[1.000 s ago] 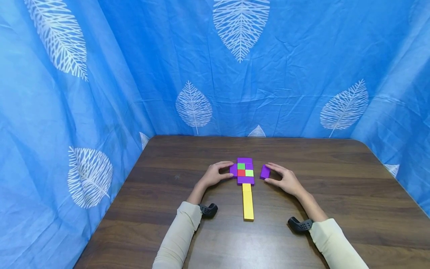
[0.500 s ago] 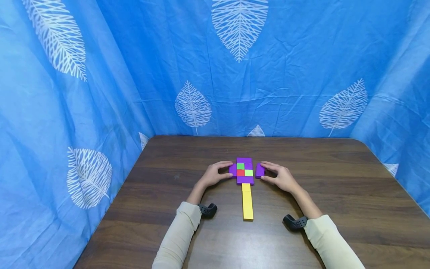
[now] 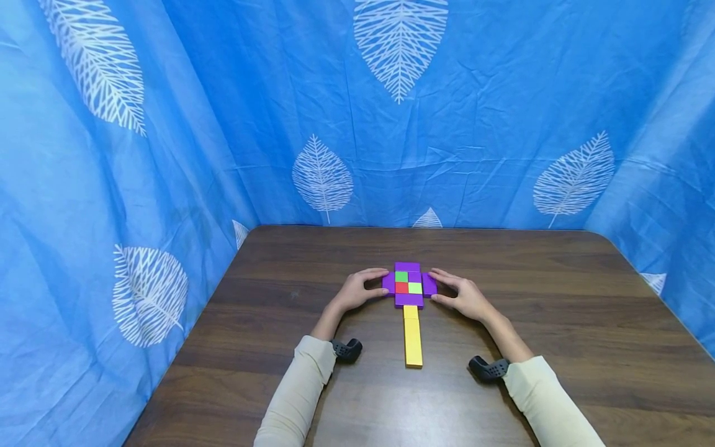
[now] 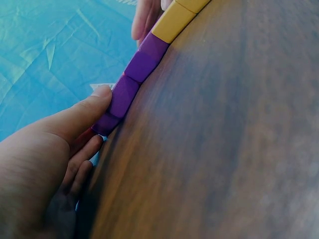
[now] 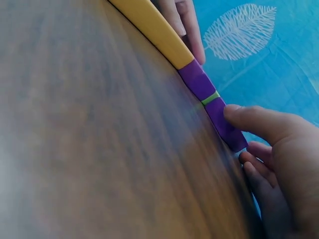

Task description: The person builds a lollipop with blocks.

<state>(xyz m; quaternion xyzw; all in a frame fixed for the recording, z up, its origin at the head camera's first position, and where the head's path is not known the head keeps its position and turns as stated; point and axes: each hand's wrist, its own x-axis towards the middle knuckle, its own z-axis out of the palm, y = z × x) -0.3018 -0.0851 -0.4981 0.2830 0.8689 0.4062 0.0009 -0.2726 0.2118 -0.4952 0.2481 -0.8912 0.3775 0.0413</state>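
My left hand [image 3: 353, 292] pinches a purple block [image 3: 388, 284] between thumb and fingers, at the left side of a flat block pattern. On the opposite side, my right hand [image 3: 466, 299] pinches another purple block [image 3: 429, 285], which sits against or very close to the pattern. Between them lie a green block [image 3: 401, 276], a red block [image 3: 401, 287], a light green block [image 3: 415, 288] and a small purple one. One purple block [image 3: 407, 267] caps the top and another [image 3: 409, 300] the bottom. In the right wrist view, a light green strip [image 5: 211, 97] shows between purple blocks.
Yellow blocks [image 3: 413, 341] run in a line from the pattern toward the near side of the brown wooden table [image 3: 251, 298]. A blue curtain [image 3: 475, 124] with white leaf prints hangs behind and beside the table. Both wrists wear black devices.
My right hand has slid its purple block leftward, from a clear gap up to the pattern's right side. The left hand has kept its place and its hold.
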